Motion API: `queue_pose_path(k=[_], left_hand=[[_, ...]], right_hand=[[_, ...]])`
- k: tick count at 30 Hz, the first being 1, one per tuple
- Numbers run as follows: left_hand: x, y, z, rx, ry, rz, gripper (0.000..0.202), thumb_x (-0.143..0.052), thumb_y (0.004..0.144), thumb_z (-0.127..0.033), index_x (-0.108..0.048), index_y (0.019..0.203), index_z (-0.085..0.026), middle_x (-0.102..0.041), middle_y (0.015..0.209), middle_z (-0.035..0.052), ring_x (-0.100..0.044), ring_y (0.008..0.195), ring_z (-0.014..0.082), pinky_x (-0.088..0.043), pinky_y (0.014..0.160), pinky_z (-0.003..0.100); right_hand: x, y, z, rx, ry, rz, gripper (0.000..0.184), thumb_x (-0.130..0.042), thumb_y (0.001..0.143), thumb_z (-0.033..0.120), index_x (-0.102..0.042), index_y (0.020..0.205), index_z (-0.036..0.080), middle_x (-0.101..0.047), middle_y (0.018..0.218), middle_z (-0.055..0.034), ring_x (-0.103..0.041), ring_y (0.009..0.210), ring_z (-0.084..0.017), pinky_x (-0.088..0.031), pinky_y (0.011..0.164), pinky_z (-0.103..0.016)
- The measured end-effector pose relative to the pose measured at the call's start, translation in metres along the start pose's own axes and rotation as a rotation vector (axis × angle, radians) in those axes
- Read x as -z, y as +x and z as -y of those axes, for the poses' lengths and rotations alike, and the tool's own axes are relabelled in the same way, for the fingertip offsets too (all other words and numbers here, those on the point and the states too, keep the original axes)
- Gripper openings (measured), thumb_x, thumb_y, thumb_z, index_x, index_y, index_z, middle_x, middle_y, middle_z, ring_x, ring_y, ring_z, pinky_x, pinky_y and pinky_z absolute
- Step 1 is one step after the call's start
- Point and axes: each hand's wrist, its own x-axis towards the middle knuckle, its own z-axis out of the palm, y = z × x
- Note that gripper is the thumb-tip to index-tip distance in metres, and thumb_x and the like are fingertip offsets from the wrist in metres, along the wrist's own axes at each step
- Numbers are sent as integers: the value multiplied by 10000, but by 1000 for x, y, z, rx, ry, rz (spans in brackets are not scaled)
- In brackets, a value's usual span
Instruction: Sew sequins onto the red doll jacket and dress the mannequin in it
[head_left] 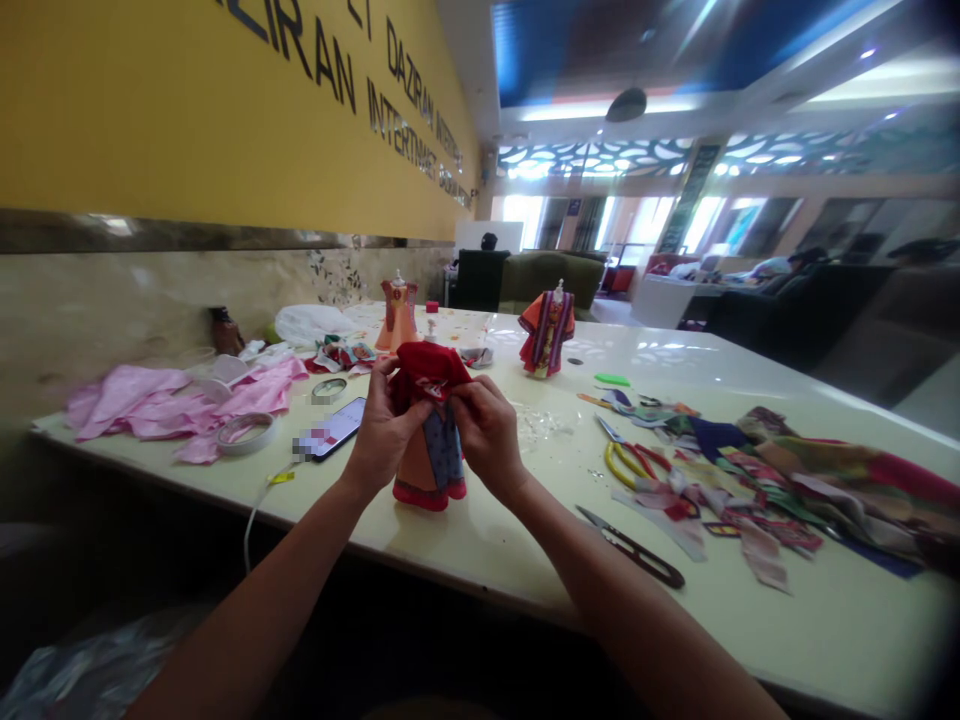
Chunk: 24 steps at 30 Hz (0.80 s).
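Note:
Both my hands work on a small doll-sized costume (429, 455) that stands on the pale table (525, 560) right in front of me. It has a red top, an orange and blue patterned skirt and a red hem. My left hand (382, 430) is closed on the costume's left side, fingers pinching the red top. My right hand (487, 430) pinches the red fabric on the right side. The costume's middle is partly hidden by my fingers.
Pink cloth (172, 400), a tape roll (246, 432) and a phone (334, 430) lie left. Two more dressed mini mannequins (397, 312) (548, 333) stand behind. Yellow-handled scissors (626, 462), thread snips (634, 548) and colourful fabric scraps (787, 480) lie right. People sit far back.

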Motion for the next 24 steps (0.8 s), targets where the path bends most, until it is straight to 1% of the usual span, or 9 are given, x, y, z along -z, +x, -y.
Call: queue_pose_path(k=[4, 7, 11, 14, 19, 24], left_hand=[[1, 0, 2, -25, 27, -35, 548, -737, 722, -125, -472, 1179, -269, -621, 1073, -1, -602, 983, 135, -496, 836, 225], [2, 0, 4, -35, 20, -62, 568, -746, 715, -127, -472, 1190, -273, -618, 1081, -1, -600, 980, 133, -499, 824, 219], [1, 0, 5, -44, 35, -53, 541, -740, 733, -137, -475, 1182, -278, -626, 1078, -2, -609, 963, 130, -504, 825, 223], [1, -1, 6, -66, 59, -47, 527, -733, 744, -140, -474, 1181, -279, -630, 1078, -3, -611, 976, 133, -502, 849, 235], [2, -2, 6, -78, 100, -64, 545, -728, 750, -144, -459, 1205, -276, -612, 1134, 8, -592, 1048, 147, -480, 909, 252], [1, -4, 8, -71, 115, -87, 534, -717, 764, -154, -460, 1215, -279, -596, 1169, 18, -582, 1096, 162, -466, 956, 278]], right_hand=[[3, -1, 0, -30, 3, 35, 144, -512, 919, 178, -620, 829, 210, -587, 829, -31, -554, 793, -172, -441, 717, -329], [3, -8, 1, -38, -35, 27, 132, -516, 919, 184, -605, 824, 211, -580, 830, -30, -552, 799, -172, -442, 728, -334], [0, -16, 2, -80, -75, 23, 44, -601, 866, 199, -591, 826, 213, -575, 850, -26, -550, 788, -171, -454, 734, -339], [-3, -17, 2, -92, -72, 17, 59, -603, 848, 171, -585, 807, 210, -565, 840, -23, -547, 793, -172, -453, 729, -336], [-3, -18, 4, -69, -61, 24, 84, -566, 859, 148, -577, 802, 208, -556, 836, -23, -535, 807, -174, -439, 729, -332], [-2, -20, 4, 25, -175, 36, 85, -537, 878, 169, -547, 806, 213, -560, 819, -30, -524, 812, -190, -414, 750, -354]])
